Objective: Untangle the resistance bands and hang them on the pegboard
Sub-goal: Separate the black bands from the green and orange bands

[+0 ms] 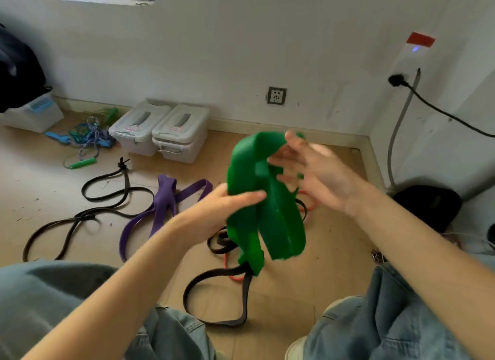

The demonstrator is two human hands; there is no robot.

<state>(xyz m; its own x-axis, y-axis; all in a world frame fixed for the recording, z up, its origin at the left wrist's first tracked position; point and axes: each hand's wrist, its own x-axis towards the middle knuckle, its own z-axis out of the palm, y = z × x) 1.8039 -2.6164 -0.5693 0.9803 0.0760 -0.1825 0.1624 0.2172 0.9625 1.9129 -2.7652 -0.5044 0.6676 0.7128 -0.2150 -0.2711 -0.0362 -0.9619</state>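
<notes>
Now, band in play: the green band (267,212), wide and flat, is up in the air between both hands, bunched in folds above the floor (334,252).
Left grip: the left hand (227,207) pinches the band's left edge, thumb lying across the front of the rubber, fingers hidden behind it.
Right grip: the right hand (316,172) is blurred, fingers spread apart and mostly straight, touching the top fold at about 1 o'clock from the left hand; whether it actually holds anything I cannot tell.
Long axis: the green mass runs from 12 o'clock at the top fold down to 6 o'clock, where its lower end meets a black band (230,271).
Key relation: the snag sits straight below the left grip, at 6 o'clock, and the left hand looks the nearer one to it.
Red band: a thin red band (308,201) peeks out behind the green at 3 o'clock and again near the black loop; how it is caught is hidden.
Others on the floor: a purple band (163,199) and another black band (107,196) lie well apart at 9 o'clock.
Likely next: freeing the green from the black probably calls for the open right hand to come down to that lower end.
Pegboard: not in view.
</notes>
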